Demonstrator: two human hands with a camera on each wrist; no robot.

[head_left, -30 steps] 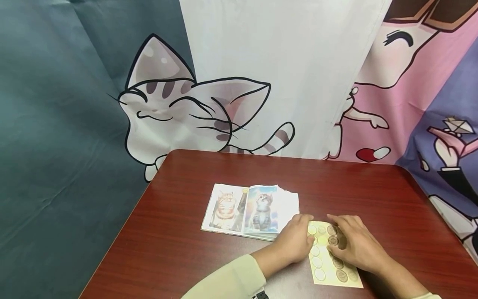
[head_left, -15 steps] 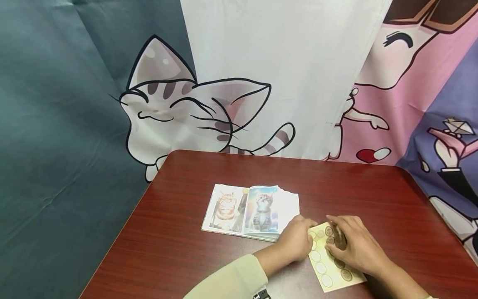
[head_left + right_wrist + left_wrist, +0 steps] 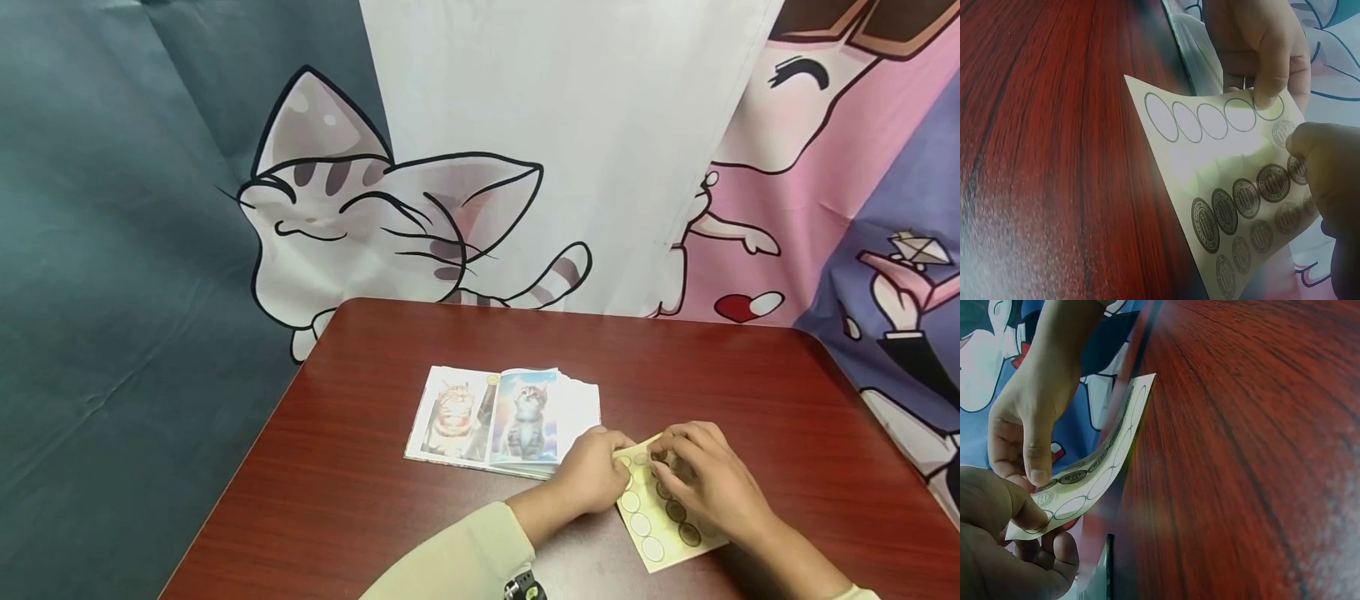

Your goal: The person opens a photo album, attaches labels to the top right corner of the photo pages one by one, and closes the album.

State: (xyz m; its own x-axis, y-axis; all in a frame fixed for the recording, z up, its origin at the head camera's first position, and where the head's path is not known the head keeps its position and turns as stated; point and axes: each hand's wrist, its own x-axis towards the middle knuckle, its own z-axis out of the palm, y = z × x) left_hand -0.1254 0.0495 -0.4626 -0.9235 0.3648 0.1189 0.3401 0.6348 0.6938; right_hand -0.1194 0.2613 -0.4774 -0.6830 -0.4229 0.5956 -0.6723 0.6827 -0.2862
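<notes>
A cream sticker sheet (image 3: 637,517) with rows of round stickers, some dark and some pale, is held tilted and bent above the table. My left hand (image 3: 592,471) pinches its upper left corner, thumb on the printed face, as the left wrist view shows. At the sheet's upper end my right hand (image 3: 712,479) pinches near a dark round sticker (image 3: 1298,169), with thumb and forefinger drawn close together. Whether that sticker has lifted is hidden behind the fingers. Just left of the sheet an open book (image 3: 480,417) lies flat, showing two cat pictures.
The dark red wooden table (image 3: 337,500) carries everything. A small round gold sticker (image 3: 492,379) sits on the book's left page. Behind the table hangs a cloth backdrop (image 3: 600,125) with cartoon animals. A watch (image 3: 525,587) is on the left wrist.
The sheet has turned, and its lower end has swung to the right. My right thumb and forefinger have drawn together at its upper end. The left hand keeps its grip and the book stays put.
</notes>
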